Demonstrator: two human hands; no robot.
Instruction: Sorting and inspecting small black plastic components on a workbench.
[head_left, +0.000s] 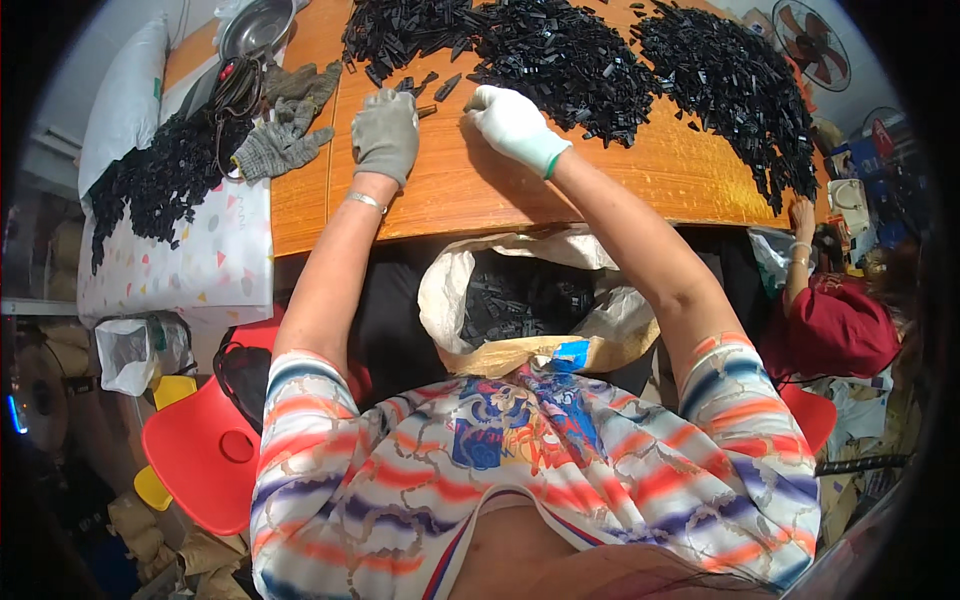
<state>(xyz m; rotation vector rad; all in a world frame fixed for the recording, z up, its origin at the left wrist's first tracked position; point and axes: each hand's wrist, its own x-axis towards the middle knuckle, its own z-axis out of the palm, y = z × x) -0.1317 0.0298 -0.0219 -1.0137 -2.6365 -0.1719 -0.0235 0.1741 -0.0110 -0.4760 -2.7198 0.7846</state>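
At the far left, a white sack (125, 120) stands beside a left heap of black parts (150, 190), which lies on a patterned white cover (190, 270). On the near side of this cover, at floor level, is a red chair (200, 455). To the right of the left heap, a metal bowl (255, 28) sits at the far side, with spare grey gloves (280, 148) lying nearer to you on the left part of the wooden table (455, 195). Your left hand (386, 138), in a grey glove, is over the table, back upward and fingers bent; you cannot tell from this view whether it grips a part. A brownish piece (427, 111) projects just to its right, and a few loose black parts (447, 88) lie beyond. Your right hand (512, 128), in a white glove, is closed with the fingers curled; whether a part is inside is hidden. Nearer to you, below the table edge, an open sack (440, 305) contains more black parts (515, 300). Beyond your right hand lies the middle heap of black parts (570, 75). Farther right is the right heap of black parts (730, 85), with a co-worker's hand (802, 217) near its near end. A fan (808, 45) stands at the far right.
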